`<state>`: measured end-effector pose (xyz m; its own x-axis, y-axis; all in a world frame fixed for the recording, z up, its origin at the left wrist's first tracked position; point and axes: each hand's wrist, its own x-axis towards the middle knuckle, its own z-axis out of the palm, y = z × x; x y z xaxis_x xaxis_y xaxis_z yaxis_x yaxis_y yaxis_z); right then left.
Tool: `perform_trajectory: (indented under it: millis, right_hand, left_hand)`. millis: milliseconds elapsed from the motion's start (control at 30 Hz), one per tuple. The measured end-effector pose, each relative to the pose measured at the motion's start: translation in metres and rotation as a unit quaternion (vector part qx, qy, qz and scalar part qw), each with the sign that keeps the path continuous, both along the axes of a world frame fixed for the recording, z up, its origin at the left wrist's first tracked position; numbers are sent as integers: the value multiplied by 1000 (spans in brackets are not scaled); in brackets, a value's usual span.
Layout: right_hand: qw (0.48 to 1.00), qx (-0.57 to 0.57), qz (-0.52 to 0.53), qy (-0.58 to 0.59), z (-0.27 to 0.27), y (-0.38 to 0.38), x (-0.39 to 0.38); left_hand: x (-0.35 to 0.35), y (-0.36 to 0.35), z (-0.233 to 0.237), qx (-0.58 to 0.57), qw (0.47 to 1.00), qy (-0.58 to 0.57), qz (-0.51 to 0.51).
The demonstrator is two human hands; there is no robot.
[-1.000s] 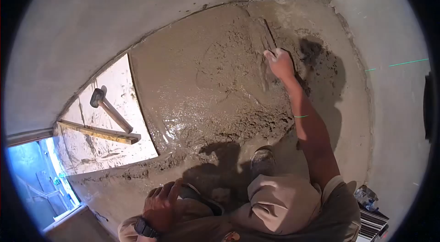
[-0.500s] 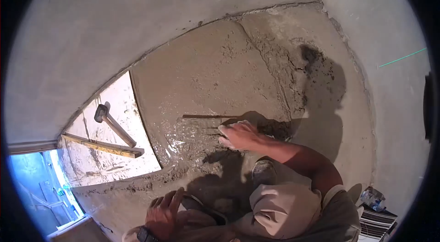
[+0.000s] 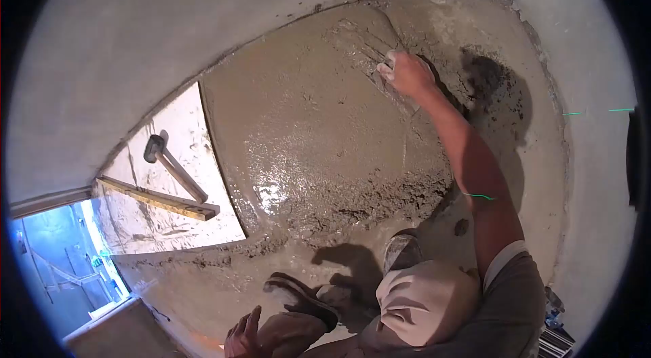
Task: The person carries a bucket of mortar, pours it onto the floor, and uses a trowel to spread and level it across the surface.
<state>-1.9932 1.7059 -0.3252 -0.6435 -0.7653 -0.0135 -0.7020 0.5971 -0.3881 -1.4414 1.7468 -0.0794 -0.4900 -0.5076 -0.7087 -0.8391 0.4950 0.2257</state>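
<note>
My right hand [image 3: 407, 73] is closed round the handle of a trowel [image 3: 371, 50], pressed to the wet mortar bed [image 3: 298, 107] in its upper right part. The blade is motion-blurred and smeared with mortar, so its outline is hard to make out. My left hand [image 3: 243, 337] is at the bottom edge by my knee, its fingers loosely stretched, with nothing visible in them; part of it is cut off by the frame. Rough, crumbly mortar [image 3: 400, 199] lies along the near right edge of the smoothed surface.
A large pale tile [image 3: 183, 222] lies to the left, bearing a mallet [image 3: 178, 171] and a yellow spirit level [image 3: 159, 201]. Grey walls [image 3: 203, 5] border the floor. A doorway [image 3: 61, 249] opens at lower left. A clear bottle [image 3: 553, 304] stands at lower right.
My right hand has swept the trowel from the near middle of the mortar up to the far right. The surface it crossed looks smoother and shinier. My left hand has dropped lower in view.
</note>
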Motion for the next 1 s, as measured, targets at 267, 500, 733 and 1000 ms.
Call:
perform_trajectory:
  millis: [267, 500, 733, 1000]
  right_hand:
    - [947, 148, 237, -157, 37, 102, 120]
    - [948, 126, 266, -121, 40, 99, 130]
    - [982, 129, 124, -56, 24, 9, 34]
    - [998, -5, -42, -49, -1, 16, -20]
  left_hand:
    - [21, -10, -26, -25, 999, 36, -8]
    - [-18, -33, -8, -28, 986, 146, -73]
    - [-6, -17, -9, -43, 995, 78, -46]
    - [22, 5, -12, -28, 999, 24, 19]
